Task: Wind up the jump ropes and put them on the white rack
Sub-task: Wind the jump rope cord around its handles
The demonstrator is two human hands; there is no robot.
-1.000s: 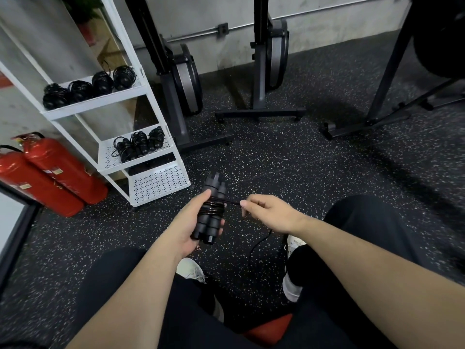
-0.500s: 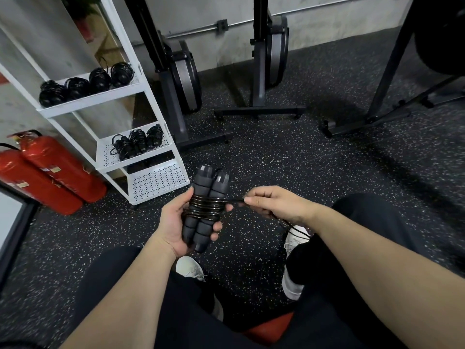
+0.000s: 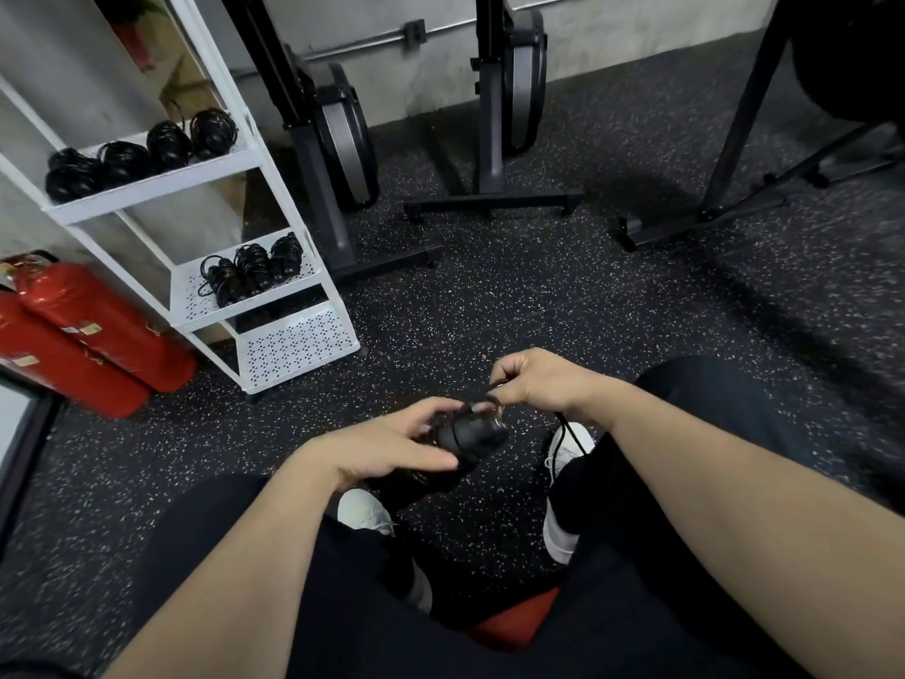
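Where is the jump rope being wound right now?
In the head view, low centre: the jump rope is gripped in the left hand, while the right hand pinches its cord just beside it, above the white shoes.

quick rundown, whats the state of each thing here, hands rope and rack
left hand: grips the jump rope handles
right hand: pinches the rope cord
jump rope: partly wound, loose cord hanging
white rack: upright, wound ropes on two shelves
fire extinguishers: beside the rack

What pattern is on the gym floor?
The rubber gym floor is black with white speckles, seen in the head view.
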